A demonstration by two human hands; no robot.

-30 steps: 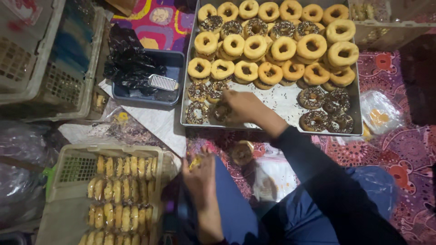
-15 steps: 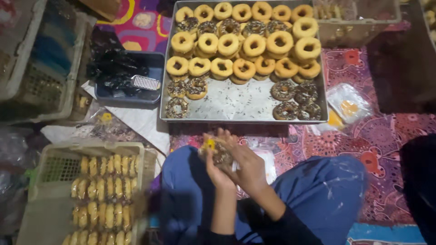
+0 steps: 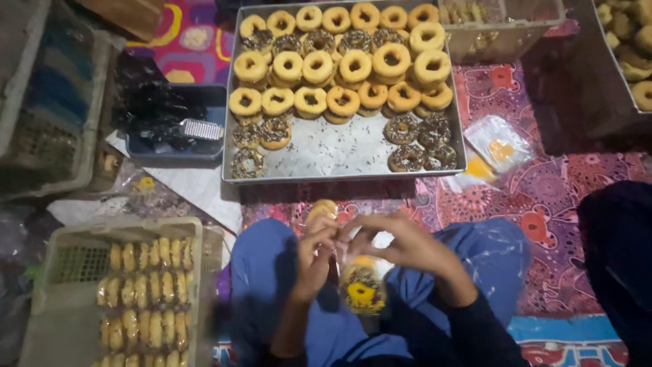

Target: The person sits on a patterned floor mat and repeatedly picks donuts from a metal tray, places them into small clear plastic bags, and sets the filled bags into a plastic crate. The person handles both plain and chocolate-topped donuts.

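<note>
My left hand and my right hand meet over my lap and both pinch the top of a small clear bag. A sprinkle-covered doughnut hangs inside that bag, just below my fingers. Beyond my hands lies a metal tray of doughnuts: plain glazed ones piled at the back, dark sprinkled ones along the front corners. One more doughnut sits on the cloth just past my left hand.
A pale plastic basket of bagged doughnuts stands at my left. A dark tray with a metal grater lies left of the metal tray. Loose clear bags rest on the patterned cloth at right. Crates border the far corners.
My right hand left the tray with a sprinkled doughnut and came back to my lap. Both hands now hold it inside a bag, lower than before.
</note>
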